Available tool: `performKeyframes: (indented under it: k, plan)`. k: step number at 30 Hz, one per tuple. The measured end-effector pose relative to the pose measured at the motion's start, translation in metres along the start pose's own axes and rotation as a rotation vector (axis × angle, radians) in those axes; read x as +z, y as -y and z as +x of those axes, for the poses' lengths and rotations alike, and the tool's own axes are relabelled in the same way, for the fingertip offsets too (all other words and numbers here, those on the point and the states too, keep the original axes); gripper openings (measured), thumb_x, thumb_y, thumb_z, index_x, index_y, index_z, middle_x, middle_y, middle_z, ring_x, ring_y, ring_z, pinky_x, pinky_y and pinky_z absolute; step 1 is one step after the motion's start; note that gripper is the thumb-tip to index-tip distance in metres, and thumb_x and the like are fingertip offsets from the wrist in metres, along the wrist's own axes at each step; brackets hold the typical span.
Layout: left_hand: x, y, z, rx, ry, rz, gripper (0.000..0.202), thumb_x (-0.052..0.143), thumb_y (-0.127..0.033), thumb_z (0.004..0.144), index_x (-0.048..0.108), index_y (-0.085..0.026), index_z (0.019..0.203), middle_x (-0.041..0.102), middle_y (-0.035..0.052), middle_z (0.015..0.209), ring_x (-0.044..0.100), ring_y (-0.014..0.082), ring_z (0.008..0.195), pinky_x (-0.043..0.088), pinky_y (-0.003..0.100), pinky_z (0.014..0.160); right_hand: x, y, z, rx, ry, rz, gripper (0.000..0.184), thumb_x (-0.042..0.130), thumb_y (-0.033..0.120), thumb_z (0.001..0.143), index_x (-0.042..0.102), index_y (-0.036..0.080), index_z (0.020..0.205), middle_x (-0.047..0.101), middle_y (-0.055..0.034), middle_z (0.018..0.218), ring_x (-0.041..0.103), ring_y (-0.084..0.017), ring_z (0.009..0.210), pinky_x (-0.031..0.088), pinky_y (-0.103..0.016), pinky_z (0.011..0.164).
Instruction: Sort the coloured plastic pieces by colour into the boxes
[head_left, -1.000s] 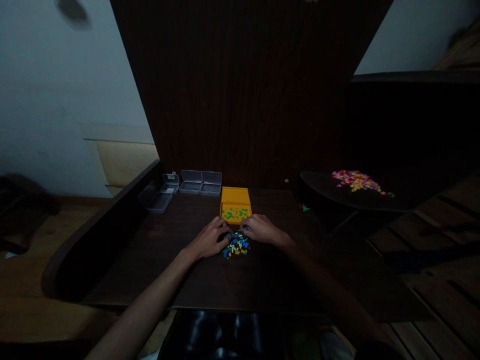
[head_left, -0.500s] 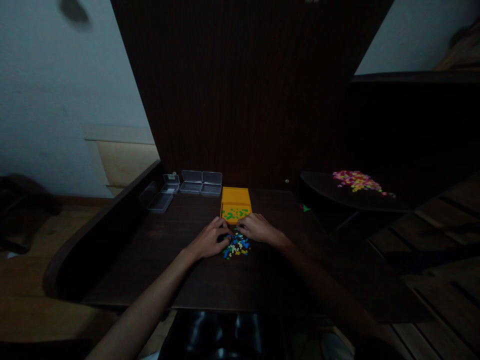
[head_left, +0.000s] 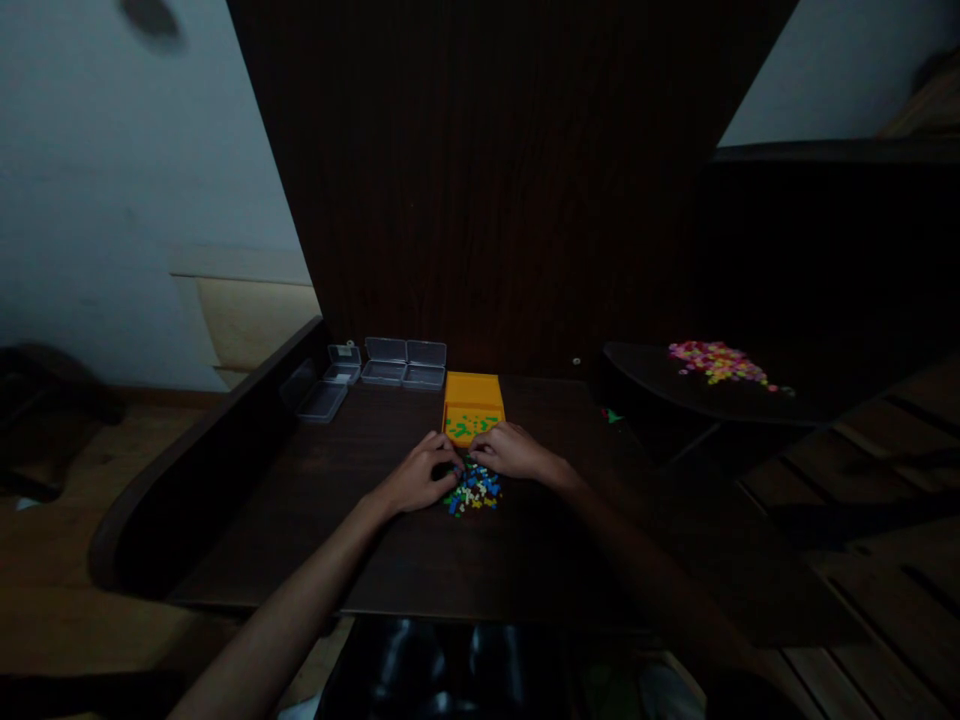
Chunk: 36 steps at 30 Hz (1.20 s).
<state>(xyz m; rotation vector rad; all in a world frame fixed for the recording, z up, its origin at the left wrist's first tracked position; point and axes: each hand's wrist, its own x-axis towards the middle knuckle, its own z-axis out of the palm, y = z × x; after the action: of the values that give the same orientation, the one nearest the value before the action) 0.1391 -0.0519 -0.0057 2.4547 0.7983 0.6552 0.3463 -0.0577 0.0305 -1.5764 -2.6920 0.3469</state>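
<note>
Blue, white and yellow small pieces (head_left: 478, 490) are lying piled before an open rectangular yellow box (head_left: 472, 387); left hand (head_left: 420, 475) and right hand (head_left: 515, 453), curled, are flanking them; cannot tell whether fingers are pinching any.

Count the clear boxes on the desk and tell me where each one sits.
4, all open, left of the yellow box: right box nearest it, middle box beside that, small box farther left, front box before the small one. None seems hidden.
</note>
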Motion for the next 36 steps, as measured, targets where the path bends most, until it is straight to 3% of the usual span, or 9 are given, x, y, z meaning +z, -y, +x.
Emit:
performKeyframes:
  k: [5,12,19,26,36]
  plan:
    - [-0.002,0.001,0.0,-0.026,-0.033,0.001,0.018,0.052,-0.019,0.085,0.067,-0.017,0.096,0.059,0.006,0.095,0.052,0.0211,0.098,0.042,0.04,0.095,0.0,-0.001,-0.003,0.009,0.0,0.02,0.026,0.056,0.026,0.087,0.071,0.024,0.108,0.073,-0.0044,0.097,0.064,-0.018,0.086,0.044,-0.025,0.074]
    - [-0.001,-0.001,-0.002,0.008,0.051,0.057,0.027,0.051,-0.024,0.088,0.069,-0.019,0.107,0.056,0.0069,0.095,0.05,0.0215,0.097,0.043,0.038,0.092,-0.003,-0.007,-0.011,0.056,0.01,0.038,0.025,0.062,0.026,0.083,0.069,0.022,0.106,0.072,-0.005,0.097,0.064,-0.019,0.09,0.043,-0.025,0.072]
    - [-0.001,-0.003,0.0,0.023,0.062,0.067,0.031,0.05,-0.027,0.09,0.067,-0.021,0.114,0.055,0.0065,0.096,0.049,0.0212,0.096,0.043,0.036,0.09,-0.006,-0.003,-0.011,0.095,0.012,0.016,0.028,0.058,0.033,0.086,0.068,0.022,0.111,0.071,-0.0058,0.095,0.065,-0.02,0.088,0.044,-0.025,0.072]
    - [-0.008,0.001,-0.005,-0.029,-0.03,0.039,0.021,0.05,-0.023,0.087,0.068,-0.017,0.095,0.057,0.0058,0.092,0.05,0.0215,0.095,0.042,0.038,0.093,0.005,-0.001,0.0,0.052,0.037,-0.033,0.029,0.053,0.032,0.088,0.067,0.024,0.112,0.071,-0.0069,0.104,0.064,-0.022,0.097,0.046,-0.027,0.078]
    - [-0.016,0.009,-0.011,-0.076,-0.088,0.045,0.02,0.048,-0.018,0.082,0.066,-0.017,0.092,0.058,0.0057,0.093,0.051,0.0222,0.095,0.042,0.039,0.092,-0.001,0.002,0.002,0.046,0.043,-0.06,0.026,0.055,0.028,0.086,0.071,0.023,0.107,0.072,-0.0065,0.102,0.065,-0.022,0.096,0.046,-0.026,0.076]
